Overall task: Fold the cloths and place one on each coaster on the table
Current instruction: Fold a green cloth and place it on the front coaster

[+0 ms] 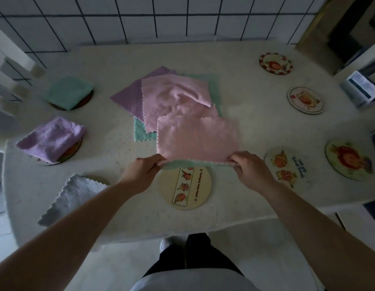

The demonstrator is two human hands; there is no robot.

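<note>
Nearest, the left hand (142,171) and right hand (248,168) each pinch a near corner of a pale pink, scallop-edged square cloth (198,139), each grip clamped on its edge, holding it folded over just above the white speckled worktop (234,206). A mint edge shows under the held hem. Directly below lies a round cream coaster with a strip of cartoon figures (185,186), bare. At near left a folded white cloth (72,196) covers a coaster. To the right lie two more printed round coasters (287,168) (349,159). Farther left, a folded lilac cloth (52,138) and a folded mint-green cloth (69,92) each sit on a coaster. At centre is a loose pile of pink, lilac and mint cloths (171,95). Far right lie two further bare coasters (306,100) (275,63).
</note>
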